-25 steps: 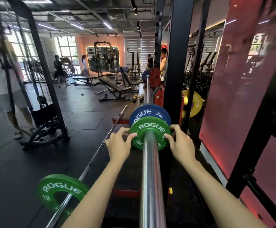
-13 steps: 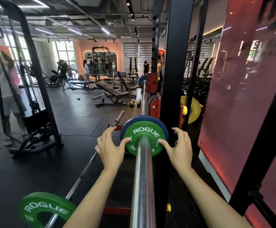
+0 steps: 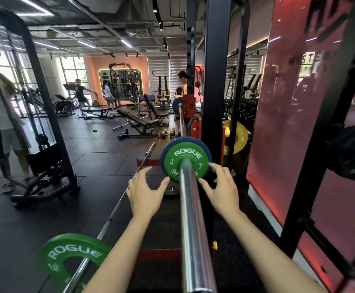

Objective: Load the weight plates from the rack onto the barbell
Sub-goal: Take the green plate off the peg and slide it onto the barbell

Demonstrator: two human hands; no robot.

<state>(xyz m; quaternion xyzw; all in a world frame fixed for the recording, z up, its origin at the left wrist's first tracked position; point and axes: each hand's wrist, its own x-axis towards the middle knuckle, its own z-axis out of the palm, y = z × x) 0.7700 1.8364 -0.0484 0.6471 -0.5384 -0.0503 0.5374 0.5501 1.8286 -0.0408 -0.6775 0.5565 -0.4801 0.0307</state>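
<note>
A chrome barbell sleeve (image 3: 193, 225) runs away from me up the middle of the view. A small green ROGUE plate (image 3: 173, 163) sits on it, flush against a larger blue plate (image 3: 165, 149) behind. My left hand (image 3: 145, 193) is spread open just left of the green plate, its thumb tip touching the plate's lower rim. My right hand (image 3: 222, 187) is spread open on the right, with a fingertip at the plate's right edge. Neither hand grips anything.
The black rack upright (image 3: 214, 81) stands just right of the plates, with a yellow plate (image 3: 239, 136) stored behind it. A second bar (image 3: 113, 210) with a green plate (image 3: 73, 252) lies low on the left. Benches, machines and people fill the far floor.
The green plate has slid along the sleeve until it meets the blue plate. Both hands have let go of its rim and drawn slightly back with fingers spread.
</note>
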